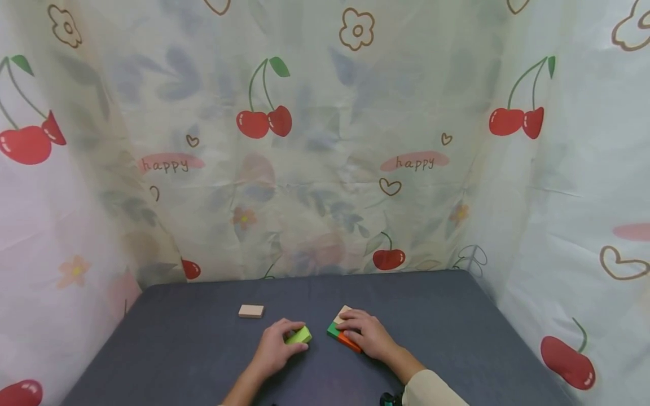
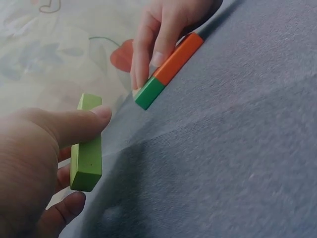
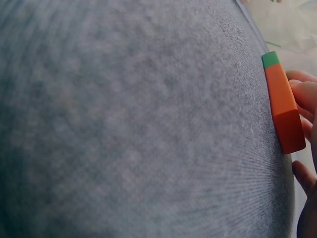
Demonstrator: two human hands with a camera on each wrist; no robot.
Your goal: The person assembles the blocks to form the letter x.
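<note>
In the head view my left hand (image 1: 274, 347) holds a light green block (image 1: 299, 336) between thumb and fingers. The left wrist view shows this green block (image 2: 89, 148) standing on end, the thumb across its near face. To the right, my right hand (image 1: 368, 334) rests its fingers on a group of blocks lying together on the table. An orange block (image 1: 350, 342) is at the near side, a green block (image 1: 333, 329) at the left corner and a plain wood block (image 1: 343, 312) at the far side. The fingers partly cover this group.
Another plain wood block (image 1: 251, 311) lies apart, farther back and left of my left hand. The dark grey tabletop (image 1: 203, 361) is bounded at the back and sides by a cherry-print curtain (image 1: 315, 169).
</note>
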